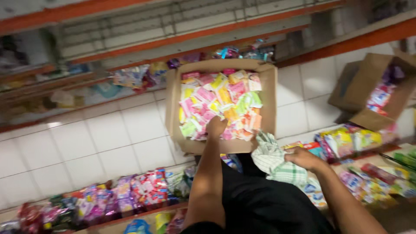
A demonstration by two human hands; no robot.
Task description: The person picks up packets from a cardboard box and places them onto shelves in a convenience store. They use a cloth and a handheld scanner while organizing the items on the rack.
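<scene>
With the left hand (pixel 215 127) reaching into the cardboard box (pixel 268 95), fingers buried among the pastel packets (pixel 225 102), grip unclear, lift gently while the right hand (pixel 303 158) clutches the checked cloth (pixel 271 158).

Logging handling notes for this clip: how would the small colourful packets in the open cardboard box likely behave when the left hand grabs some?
The packets look like thin, flat sachets, so probably light and floppy. They lie loose and overlapping in the cardboard box, so they would likely slide and shift around the left hand. Their glossy-looking wrap may be slippery; blur hides detail.
</scene>
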